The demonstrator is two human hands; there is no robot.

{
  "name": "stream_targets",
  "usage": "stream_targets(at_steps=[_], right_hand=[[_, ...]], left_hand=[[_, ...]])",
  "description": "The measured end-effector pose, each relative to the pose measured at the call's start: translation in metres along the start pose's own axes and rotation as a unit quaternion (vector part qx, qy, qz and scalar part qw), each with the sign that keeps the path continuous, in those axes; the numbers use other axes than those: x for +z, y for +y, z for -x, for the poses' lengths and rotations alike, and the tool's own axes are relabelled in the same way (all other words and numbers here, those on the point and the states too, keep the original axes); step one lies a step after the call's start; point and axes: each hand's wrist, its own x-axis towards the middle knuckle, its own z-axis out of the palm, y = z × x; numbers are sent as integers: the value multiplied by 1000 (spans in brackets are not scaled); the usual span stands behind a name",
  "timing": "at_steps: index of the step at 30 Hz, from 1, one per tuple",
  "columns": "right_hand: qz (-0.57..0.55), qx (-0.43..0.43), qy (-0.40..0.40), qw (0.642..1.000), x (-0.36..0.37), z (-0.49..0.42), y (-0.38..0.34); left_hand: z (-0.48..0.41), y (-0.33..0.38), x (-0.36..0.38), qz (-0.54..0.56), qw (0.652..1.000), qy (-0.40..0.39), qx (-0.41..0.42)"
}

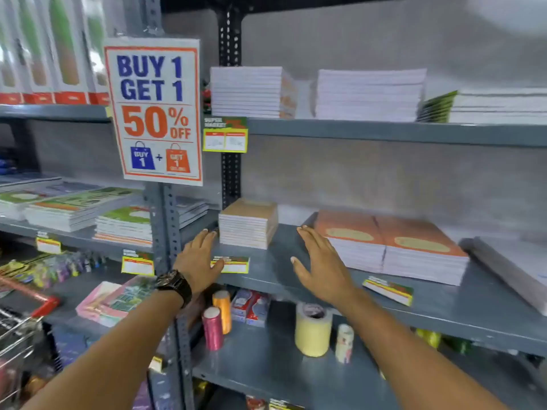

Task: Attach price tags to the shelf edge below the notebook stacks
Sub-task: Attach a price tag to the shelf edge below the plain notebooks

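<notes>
A yellow-bordered price tag (232,264) lies on the grey middle shelf (444,309), in front of a small stack of tan notebooks (248,223). My left hand (198,258), wearing a black watch, is open with its thumb touching that tag's left end. My right hand (319,261) is open and flat over the shelf, just left of a wide stack of orange notebooks (393,247). A second tag (387,291) sits at the shelf edge below the orange stack. Another tag (225,134) hangs on the upper shelf edge under white notebook stacks (251,93).
A "Buy 1 Get 1 50% off" sign (155,112) hangs on the upright post. Tape rolls (313,329) and thread spools (212,328) stand on the lower shelf. The left bay holds green notebooks (74,208) with tags. A red-handled shopping cart (17,321) stands at lower left.
</notes>
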Motion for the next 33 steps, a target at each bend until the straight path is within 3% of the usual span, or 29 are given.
stream_targets(at_steps=[4,9,21,26,30,33], right_hand=[[-31,47,-44,997,47,-25,-32],[-66,71,-146,985,94,-53,-53],[-70,162,-260,949,123,-86,-66],[-82,178,-275,941,129,-93,-61],[-167,209,-194,944,131,-94,-54],[-246,240,-160,925,130,-92,-54]], left_hand=[[-18,-32,-2,35,996,-85,9],[-40,-41,1,77,971,-188,122],[-91,-48,25,54,937,-330,99],[-98,-38,17,25,933,-326,147],[-89,-38,19,58,947,-255,189],[-72,-43,18,116,949,-204,212]])
